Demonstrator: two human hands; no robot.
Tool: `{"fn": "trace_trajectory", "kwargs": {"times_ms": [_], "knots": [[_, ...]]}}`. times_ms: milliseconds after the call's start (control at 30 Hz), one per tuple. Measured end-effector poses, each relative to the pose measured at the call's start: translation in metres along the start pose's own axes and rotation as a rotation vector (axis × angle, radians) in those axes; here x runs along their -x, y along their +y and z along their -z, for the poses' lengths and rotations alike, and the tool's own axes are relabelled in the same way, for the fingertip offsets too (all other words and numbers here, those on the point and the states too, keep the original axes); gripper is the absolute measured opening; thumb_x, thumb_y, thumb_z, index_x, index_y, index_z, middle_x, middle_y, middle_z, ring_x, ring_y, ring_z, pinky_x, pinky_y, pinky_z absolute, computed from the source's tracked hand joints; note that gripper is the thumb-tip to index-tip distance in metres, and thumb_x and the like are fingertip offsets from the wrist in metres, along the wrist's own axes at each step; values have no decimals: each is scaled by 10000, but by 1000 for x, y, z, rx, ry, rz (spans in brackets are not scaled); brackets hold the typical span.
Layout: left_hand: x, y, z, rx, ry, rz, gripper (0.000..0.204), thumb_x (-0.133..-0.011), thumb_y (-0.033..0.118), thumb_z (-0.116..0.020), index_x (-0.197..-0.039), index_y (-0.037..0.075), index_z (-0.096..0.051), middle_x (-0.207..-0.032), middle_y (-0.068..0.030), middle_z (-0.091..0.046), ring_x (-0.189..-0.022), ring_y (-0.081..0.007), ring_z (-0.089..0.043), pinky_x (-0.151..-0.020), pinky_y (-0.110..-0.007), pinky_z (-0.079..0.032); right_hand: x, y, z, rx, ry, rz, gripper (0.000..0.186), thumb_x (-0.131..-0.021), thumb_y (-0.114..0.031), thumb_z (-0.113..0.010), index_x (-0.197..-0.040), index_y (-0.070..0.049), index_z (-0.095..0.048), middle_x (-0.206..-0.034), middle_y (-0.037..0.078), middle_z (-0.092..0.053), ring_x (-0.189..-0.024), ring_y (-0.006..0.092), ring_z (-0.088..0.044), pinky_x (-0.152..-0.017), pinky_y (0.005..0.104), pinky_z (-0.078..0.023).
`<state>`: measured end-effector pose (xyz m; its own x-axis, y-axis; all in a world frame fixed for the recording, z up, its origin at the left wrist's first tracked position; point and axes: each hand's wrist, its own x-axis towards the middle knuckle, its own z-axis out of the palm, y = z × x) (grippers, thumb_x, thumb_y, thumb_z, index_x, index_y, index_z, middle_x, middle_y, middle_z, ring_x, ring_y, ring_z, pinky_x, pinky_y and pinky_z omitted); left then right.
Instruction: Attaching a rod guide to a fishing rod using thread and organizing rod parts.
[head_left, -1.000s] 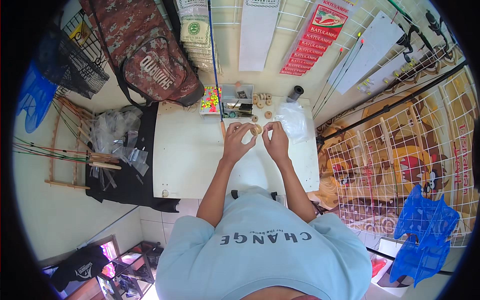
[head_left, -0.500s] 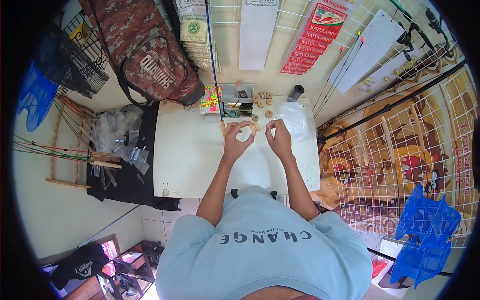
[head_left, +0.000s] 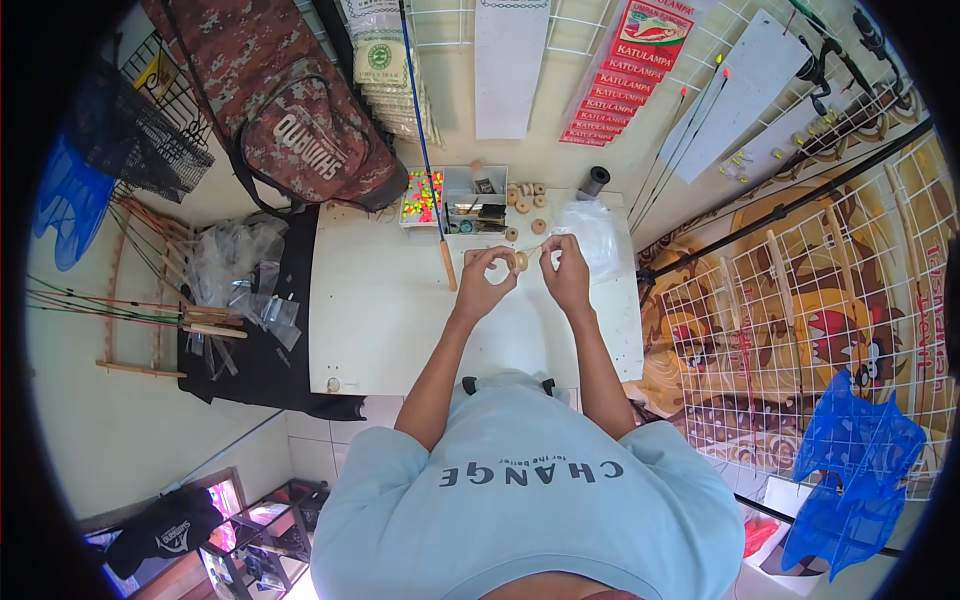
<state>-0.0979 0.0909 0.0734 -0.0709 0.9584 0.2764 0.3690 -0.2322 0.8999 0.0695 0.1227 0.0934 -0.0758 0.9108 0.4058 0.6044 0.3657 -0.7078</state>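
Observation:
Over the white table (head_left: 380, 330), my left hand (head_left: 484, 286) pinches a small pale wooden spool (head_left: 521, 260) between thumb and fingertips. My right hand (head_left: 567, 274) is just to the right, thumb and forefinger pressed together on what looks like a thin pale thread, which spans the short gap to the spool. The thread is too fine to follow closely. Left of my left hand lies a fishing rod with a wooden handle (head_left: 448, 265) and a blue shaft. More wooden spools (head_left: 522, 203) lie just beyond my hands.
Behind the hands stands a compartment box (head_left: 490, 178), beside bright coloured beads or floats (head_left: 424, 198). Clear plastic bags (head_left: 592, 240) and a black cylinder (head_left: 594, 181) are at the back right. A camouflage bag (head_left: 310, 130) stands back left; a wire grid (head_left: 770, 300) rises on the right.
The spool in my left hand has tilted, so more of its round side shows. Both hands have shifted slightly to the right, and my right hand has moved a little upward.

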Motion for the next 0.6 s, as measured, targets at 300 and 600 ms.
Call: {"fn": "trace_trajectory", "kwargs": {"times_ms": [300, 600], "knots": [[-2, -26, -12, 274, 36, 214, 316, -803, 96, -695, -1110, 81, -623, -980, -46, -667, -888, -125, -570, -735, -247, -469, 0, 7, -2, -6, -23, 28, 127, -835, -40, -597, -939, -13, -531, -899, 115, -568, -813, 260, -597, -708, 339, -485], [-4, -34, -4, 243, 124, 130, 314, -808, 91, -704, -1111, 80, -624, -996, -59, -643, -878, -113, -558, -743, -239, -465, 4, 30, -2, 30, 27, -75, 104, -832, -58, -592, -914, -25, -538, -887, 111, -563, -810, 249, -600, -720, 352, -479]]}}
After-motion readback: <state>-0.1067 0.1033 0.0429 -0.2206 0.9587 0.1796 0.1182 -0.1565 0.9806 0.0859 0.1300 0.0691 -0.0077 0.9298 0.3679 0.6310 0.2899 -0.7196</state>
